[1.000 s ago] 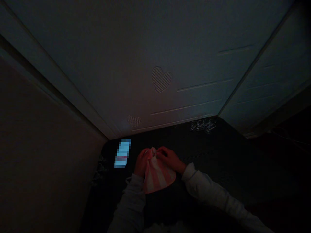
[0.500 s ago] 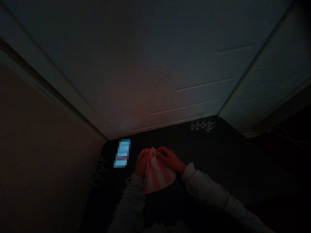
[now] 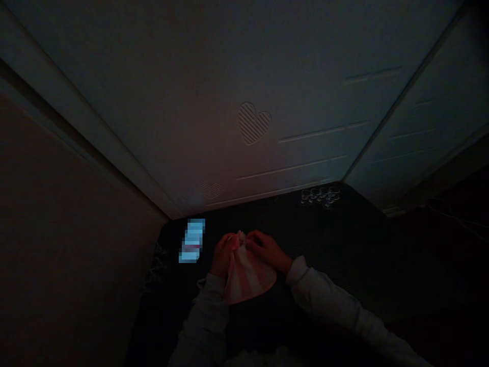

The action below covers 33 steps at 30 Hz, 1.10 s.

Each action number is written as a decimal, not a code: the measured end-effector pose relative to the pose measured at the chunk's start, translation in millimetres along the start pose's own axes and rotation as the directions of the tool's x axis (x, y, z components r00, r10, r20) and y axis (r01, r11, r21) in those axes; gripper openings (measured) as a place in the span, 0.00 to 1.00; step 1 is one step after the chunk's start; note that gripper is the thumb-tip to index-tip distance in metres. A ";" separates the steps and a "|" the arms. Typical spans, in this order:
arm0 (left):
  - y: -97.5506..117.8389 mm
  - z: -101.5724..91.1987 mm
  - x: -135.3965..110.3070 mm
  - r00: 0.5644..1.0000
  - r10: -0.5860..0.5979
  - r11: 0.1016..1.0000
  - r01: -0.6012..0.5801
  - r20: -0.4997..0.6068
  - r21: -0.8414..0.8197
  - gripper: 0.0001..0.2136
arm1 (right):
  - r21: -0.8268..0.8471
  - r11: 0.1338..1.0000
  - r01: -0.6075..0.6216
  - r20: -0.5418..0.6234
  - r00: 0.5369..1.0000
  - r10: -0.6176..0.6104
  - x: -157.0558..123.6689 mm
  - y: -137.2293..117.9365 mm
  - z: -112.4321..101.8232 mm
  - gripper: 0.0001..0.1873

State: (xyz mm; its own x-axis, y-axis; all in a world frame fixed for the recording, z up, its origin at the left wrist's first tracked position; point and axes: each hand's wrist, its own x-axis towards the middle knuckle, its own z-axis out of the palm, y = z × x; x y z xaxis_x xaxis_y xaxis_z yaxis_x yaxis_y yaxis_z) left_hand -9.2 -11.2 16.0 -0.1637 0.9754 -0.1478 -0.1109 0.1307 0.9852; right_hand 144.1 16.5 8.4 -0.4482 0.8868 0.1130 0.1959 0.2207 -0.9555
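Observation:
The room is very dark. A pink-and-white striped cloth (image 3: 248, 278) hangs bunched between my hands above a dark table (image 3: 344, 255). My left hand (image 3: 221, 257) pinches its top edge from the left, fingers closed on the fabric. My right hand (image 3: 267, 250) pinches the same top edge from the right, fingers closed too. Both wrists are in pale long sleeves. What lies at the very tip between the fingers is too small and dim to make out.
A lit phone screen (image 3: 192, 240) lies on the table left of my hands. Several small clear glass pieces (image 3: 320, 196) sit at the table's far edge. A pale panel with a heart cut-out (image 3: 253, 122) stands behind, and a wall (image 3: 57, 255) closes the left side.

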 end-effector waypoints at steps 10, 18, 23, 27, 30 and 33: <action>5.9 4.1 -3.4 0.998 -0.032 0.999 0.032 -0.049 -0.014 0.13 | -0.002 1.000 -0.002 0.019 1.000 0.002 -0.1 -1.9 -0.8 0.12; 1.9 0.7 -0.7 0.999 -0.025 1.000 0.025 -0.026 0.009 0.13 | -0.016 1.000 0.009 0.016 1.000 -0.009 -0.8 -2.1 -1.1 0.10; 2.9 2.6 -0.9 0.998 -0.057 0.998 0.055 -0.039 -0.031 0.12 | -0.002 1.000 0.002 0.012 1.000 -0.002 -0.1 0.1 0.2 0.10; 2.6 3.6 -1.6 0.999 -0.047 0.998 0.046 -0.027 -0.052 0.11 | -0.006 1.000 0.009 0.009 1.000 -0.009 -0.6 -0.4 0.4 0.11; 0.9 3.2 -1.4 0.998 -0.050 0.997 0.048 -0.029 -0.057 0.11 | -0.015 1.000 0.013 0.008 1.000 -0.013 -0.6 -0.6 0.0 0.10; -1.7 2.6 -0.4 0.998 -0.061 0.995 0.058 -0.025 -0.080 0.12 | -0.037 0.999 0.010 0.008 1.000 -0.009 -0.4 0.4 -0.5 0.10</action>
State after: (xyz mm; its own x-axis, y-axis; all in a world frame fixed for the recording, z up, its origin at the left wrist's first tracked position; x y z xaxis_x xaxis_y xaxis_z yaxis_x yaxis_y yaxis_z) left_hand -6.3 -11.3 14.6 -0.1811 0.9609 -0.2093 -0.1985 0.1727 0.9648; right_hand 144.7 16.4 8.1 -0.4570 0.8814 0.1198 0.2234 0.2441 -0.9436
